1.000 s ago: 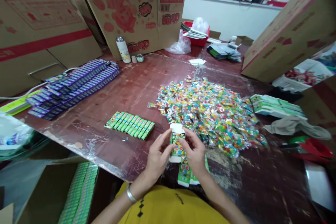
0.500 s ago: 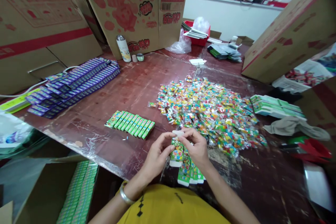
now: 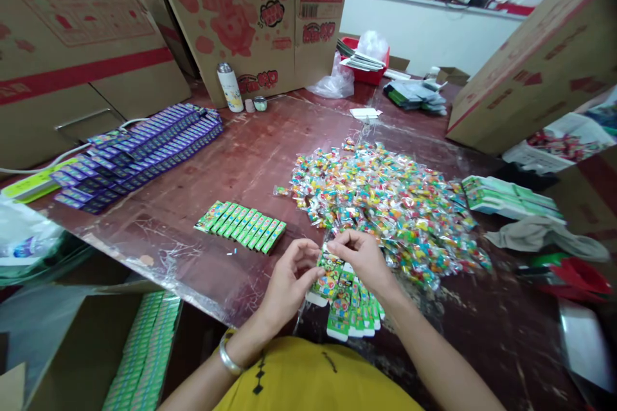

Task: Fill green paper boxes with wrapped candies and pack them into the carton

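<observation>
My left hand (image 3: 288, 279) and my right hand (image 3: 362, 258) are both closed on a small green printed carton (image 3: 328, 276), held just above the near edge of the table. My right fingers pinch its top flap. Under the carton lies a short fan of flat green cartons (image 3: 354, 311). Directly beyond my hands spreads a big heap of small colourful wrapped sweets (image 3: 380, 202). A row of filled green boxes (image 3: 240, 226) lies to the left of my hands.
Rows of purple boxes (image 3: 137, 151) cover the table's left side. Large cardboard cartons (image 3: 250, 13) stand at the back, left and right. A flask (image 3: 229, 87) stands at the back. Flat green cartons (image 3: 511, 198) lie at right, and a box of green packs (image 3: 139, 359) sits below left.
The carton has tilted down from upright towards the table. My right fingers have moved from its side to the top flap and folded it over.
</observation>
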### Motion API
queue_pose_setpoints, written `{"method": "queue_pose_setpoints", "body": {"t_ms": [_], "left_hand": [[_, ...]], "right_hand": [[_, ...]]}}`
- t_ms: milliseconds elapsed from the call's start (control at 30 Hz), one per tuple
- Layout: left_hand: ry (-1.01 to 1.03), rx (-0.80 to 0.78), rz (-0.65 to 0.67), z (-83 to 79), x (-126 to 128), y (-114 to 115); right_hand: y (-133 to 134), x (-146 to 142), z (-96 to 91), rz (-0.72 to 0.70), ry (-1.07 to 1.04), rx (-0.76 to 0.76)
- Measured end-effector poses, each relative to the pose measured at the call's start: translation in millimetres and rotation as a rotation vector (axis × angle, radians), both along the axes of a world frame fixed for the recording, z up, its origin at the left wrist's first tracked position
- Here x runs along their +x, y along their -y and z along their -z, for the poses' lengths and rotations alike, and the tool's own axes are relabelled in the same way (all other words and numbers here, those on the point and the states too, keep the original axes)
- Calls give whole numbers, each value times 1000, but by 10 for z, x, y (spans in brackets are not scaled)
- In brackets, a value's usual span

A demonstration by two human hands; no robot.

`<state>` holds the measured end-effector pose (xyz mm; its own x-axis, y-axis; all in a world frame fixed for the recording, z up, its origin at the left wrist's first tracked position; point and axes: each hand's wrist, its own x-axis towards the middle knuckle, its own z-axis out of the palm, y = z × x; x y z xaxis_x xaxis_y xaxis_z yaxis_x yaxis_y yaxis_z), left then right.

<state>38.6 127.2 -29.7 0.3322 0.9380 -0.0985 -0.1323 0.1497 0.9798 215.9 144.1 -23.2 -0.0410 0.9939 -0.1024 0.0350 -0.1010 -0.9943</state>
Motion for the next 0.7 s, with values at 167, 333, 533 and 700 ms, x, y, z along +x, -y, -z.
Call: {"method": "queue_pose_setpoints", "body": {"t_ms": [167, 333, 533, 700], "left_hand": [[-15, 12, 5, 11, -6, -7], [-98, 60, 21, 90, -42, 3], [-124, 65, 69, 102, -17, -27], [-94, 37, 90, 100, -25, -59]], "right_hand": [[-18, -8, 3, -4, 82, 76], [110, -70, -27, 56, 188, 248], [45, 9, 60, 57, 205, 94], [27, -20, 45, 50, 203, 84]]}}
